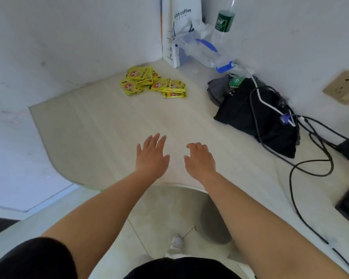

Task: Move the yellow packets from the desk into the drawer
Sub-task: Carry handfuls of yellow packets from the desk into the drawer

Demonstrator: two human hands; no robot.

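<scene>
The yellow packets lie flat in a loose heap at the far end of the desk, close to the corner where the two walls meet. The heap's long axis runs from upper left to lower right, and the single packets overlap and point in several directions, so I cannot give one heading for them all. They are well apart from my hands, straight ahead and a little left of both.

My left hand is spread open, palm down, fingers stretched toward the heap, holding nothing. My right hand is just beside it, also empty and unclenched, its fingers curled loosely downward. Both hover over the near edge of the desk; I cannot tell whether they touch it.

Behind the packets, in the corner, stands a white paper bag with coffee lettering. Leaning beside it is a clear plastic box with blue clips; I cannot make out its contents. A bottle with a green label stands behind that. To the right lies a black bag draped with cables.
</scene>
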